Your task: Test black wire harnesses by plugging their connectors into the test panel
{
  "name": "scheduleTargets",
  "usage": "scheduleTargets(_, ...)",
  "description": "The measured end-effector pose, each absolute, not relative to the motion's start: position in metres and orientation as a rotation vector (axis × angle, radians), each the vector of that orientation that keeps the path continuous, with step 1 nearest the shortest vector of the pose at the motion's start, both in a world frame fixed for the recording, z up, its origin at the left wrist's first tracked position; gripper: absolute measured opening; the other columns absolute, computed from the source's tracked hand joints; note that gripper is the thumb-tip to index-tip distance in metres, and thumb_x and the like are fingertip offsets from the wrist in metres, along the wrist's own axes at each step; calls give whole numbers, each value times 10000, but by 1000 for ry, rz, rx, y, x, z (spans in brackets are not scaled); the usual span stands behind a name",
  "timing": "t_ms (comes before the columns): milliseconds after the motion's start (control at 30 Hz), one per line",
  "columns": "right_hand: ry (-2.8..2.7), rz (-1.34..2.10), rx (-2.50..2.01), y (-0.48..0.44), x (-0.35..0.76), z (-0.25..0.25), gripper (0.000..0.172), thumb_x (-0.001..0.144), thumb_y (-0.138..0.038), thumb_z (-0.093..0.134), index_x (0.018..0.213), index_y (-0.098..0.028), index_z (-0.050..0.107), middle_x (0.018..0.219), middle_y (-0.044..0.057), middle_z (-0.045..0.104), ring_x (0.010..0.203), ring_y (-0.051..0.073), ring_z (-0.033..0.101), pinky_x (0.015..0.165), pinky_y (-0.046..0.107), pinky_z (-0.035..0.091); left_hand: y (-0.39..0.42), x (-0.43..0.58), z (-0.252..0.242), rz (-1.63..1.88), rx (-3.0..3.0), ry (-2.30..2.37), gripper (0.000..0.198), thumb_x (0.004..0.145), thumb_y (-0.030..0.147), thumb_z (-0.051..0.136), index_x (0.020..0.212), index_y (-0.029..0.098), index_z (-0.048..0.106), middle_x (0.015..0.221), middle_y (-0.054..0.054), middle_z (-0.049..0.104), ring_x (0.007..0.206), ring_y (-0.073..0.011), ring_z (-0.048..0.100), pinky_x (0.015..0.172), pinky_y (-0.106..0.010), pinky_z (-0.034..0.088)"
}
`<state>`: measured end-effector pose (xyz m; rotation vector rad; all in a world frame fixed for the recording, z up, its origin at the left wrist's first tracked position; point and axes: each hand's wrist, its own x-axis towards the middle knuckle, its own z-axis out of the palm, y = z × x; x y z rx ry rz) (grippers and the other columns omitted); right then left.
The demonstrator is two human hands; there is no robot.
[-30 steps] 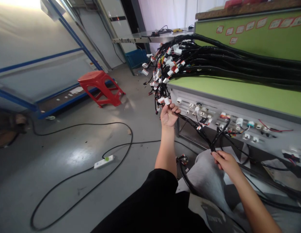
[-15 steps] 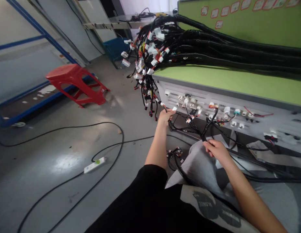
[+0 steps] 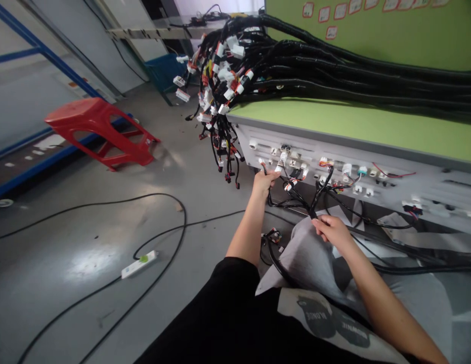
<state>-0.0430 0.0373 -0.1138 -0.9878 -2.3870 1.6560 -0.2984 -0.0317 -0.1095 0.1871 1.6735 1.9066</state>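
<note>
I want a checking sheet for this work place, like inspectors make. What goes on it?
Surface: green bench top, with a grey socket panel on its front.
Job's things: thin wire harness in front of the panel, small plugs on its branches.
Clutter: small wire bundle on the floor.
Hands: left hand grips one harness branch near the panel; right hand pinches the junction.
Cables: thick harness bundle on the bench; black cable and power strip on the floor.
Surroundings: red stool, blue crate.

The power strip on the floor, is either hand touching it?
No, the power strip lies on the floor apart from both; the left hand and right hand hold black harness wires.
</note>
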Motion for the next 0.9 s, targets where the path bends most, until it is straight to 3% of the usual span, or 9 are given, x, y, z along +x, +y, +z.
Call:
scheduleTargets(400, -2377, 1658, -1000, 38, -44, -119, 361, 804, -480, 498, 581, -197, 478, 507, -32, 514, 383, 85, 434, 454, 240, 307, -25, -289, -121, 2088, 181, 1611, 280, 556, 228, 791, 640, 119, 547, 469, 53, 463, 376, -31, 346, 420, -213, 201)
scheduleTargets(900, -2403, 1642, -990, 39, -44, -119, 345, 803, -474, 487, 593, -201, 473, 523, -31, 524, 383, 87, 436, 453, 243, 314, -29, -292, -110, 2059, 191, 1663, 237, 578, 168, 761, 644, 121, 538, 442, 65, 432, 365, -35, 334, 407, -214, 183)
